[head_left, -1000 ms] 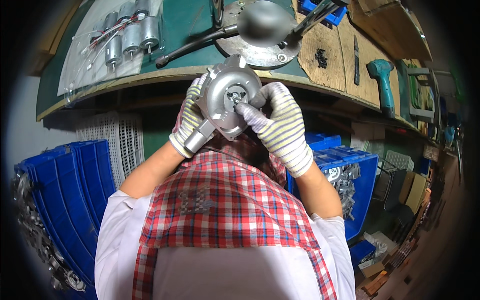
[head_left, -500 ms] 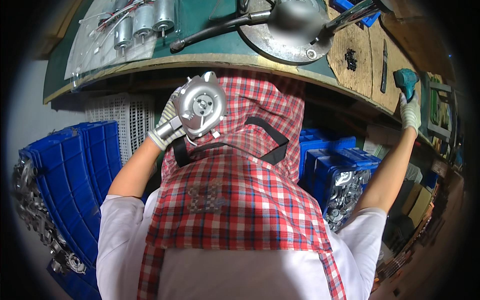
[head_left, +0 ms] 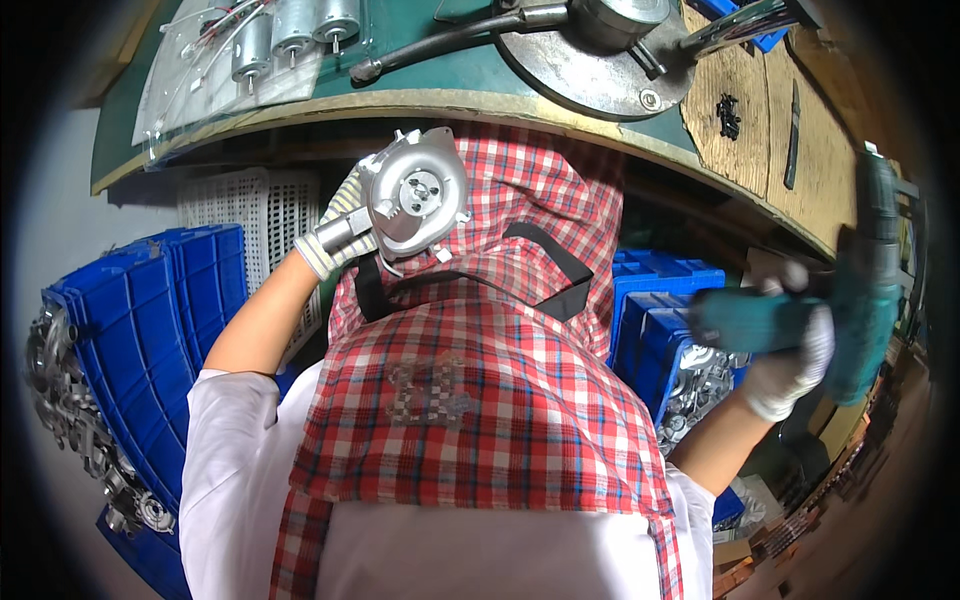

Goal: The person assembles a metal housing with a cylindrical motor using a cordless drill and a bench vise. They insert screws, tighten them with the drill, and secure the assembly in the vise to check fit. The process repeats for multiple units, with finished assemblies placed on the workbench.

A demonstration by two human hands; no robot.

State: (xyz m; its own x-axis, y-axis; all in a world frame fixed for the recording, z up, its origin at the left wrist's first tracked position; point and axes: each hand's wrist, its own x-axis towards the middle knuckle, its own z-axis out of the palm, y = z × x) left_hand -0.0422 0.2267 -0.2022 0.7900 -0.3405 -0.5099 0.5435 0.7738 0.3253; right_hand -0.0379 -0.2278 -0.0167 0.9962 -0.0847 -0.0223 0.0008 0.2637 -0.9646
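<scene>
My left hand [head_left: 348, 198], in a striped glove, grips a round silver metal housing [head_left: 418, 196] with a short pipe on its side. The housing's face is turned up, showing a centre plate with dark holes, and it is held above my apron-covered lap. In my gloved right hand [head_left: 803, 362] is a teal cordless drill [head_left: 868, 325], held by its handle to the right of the bench edge. Motion blurs the drill and this hand somewhat. The drill's nose points toward the bench, and its tip is apart from the housing.
Silver motors [head_left: 252, 50] with wires lie on plastic at the bench's left. A round metal fixture [head_left: 570, 85] with a long lever stands mid-bench. Small black screws [head_left: 728, 116] and a slim dark tool [head_left: 793, 135] lie on wood. Blue crates [head_left: 125, 325] with metal parts flank me.
My right hand has lifted the drill off the bench's right side and drawn it nearer to me. The left hand still holds the housing, nearly in place.
</scene>
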